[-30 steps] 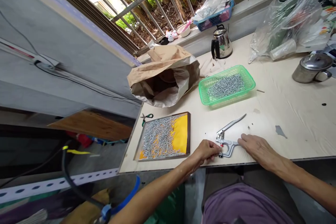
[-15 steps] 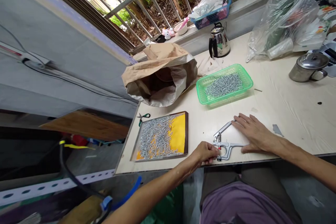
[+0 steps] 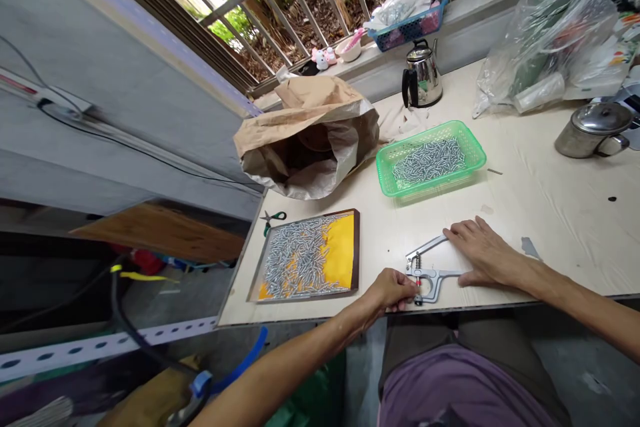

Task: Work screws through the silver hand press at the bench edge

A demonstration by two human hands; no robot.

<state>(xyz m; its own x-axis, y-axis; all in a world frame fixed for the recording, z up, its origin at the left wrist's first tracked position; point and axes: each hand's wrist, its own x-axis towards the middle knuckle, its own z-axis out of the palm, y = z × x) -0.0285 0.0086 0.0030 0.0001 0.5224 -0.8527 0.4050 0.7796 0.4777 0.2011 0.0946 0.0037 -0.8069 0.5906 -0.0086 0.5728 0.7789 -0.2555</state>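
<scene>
A hand tool (image 3: 437, 283) of silver-grey metal lies on the pale table (image 3: 535, 207), close to the front edge and before the person. It has a curved frame like a letter C, a small dark coil spring with a red part under it, and two long handles which stand apart from each other. The right hand (image 3: 485, 253) holds these handles in a wide grip, the fingers at the upper one and the thumb at the lower one, so the handle ends are covered. The left hand (image 3: 391, 290) has its fingertips narrow together, just beside the red part; whether they pinch some small piece, I cannot tell, because the fingers hide it.

To the left of the tool is a shallow tray (image 3: 355, 250) with a yellow bottom, and many small metal pieces (image 3: 295, 253) are spread in it. Scissors (image 3: 275, 217) lie near its far left corner. Behind the tool stands a green basket (image 3: 473, 147) with similar pieces, and next to it an open paper bag (image 3: 310, 103). Farther back is a kettle (image 3: 424, 83); to the right, a steel mug (image 3: 593, 133).
</scene>
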